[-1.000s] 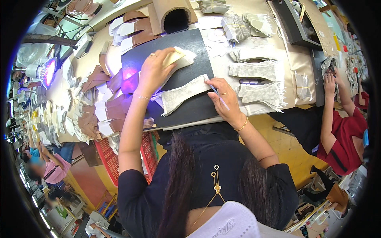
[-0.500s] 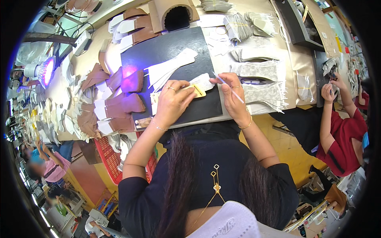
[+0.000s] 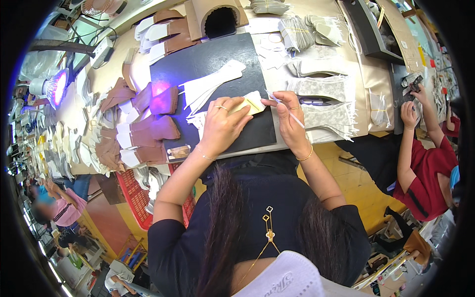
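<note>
My left hand lies over a small pale yellow template, its fingers closed on it near the mat's right side. Under that hand is a light grey-white cut piece, mostly covered. Between the fingers of my right hand is a slim white pen, its tip close to the template's right end. Both hands are over a black mat. Just beyond the left hand lie several fanned white strips with wide rounded ends.
Brown and white cut pieces are heaped left of the mat. Grey patterned pieces lie in stacks to the right. A lit lamp stands at far left, and a red basket is below the table edge. Another person's hands work at far right.
My left hand has shifted slightly right, and the template has slid right and away toward the end of the cut piece. My right hand has barely moved.
</note>
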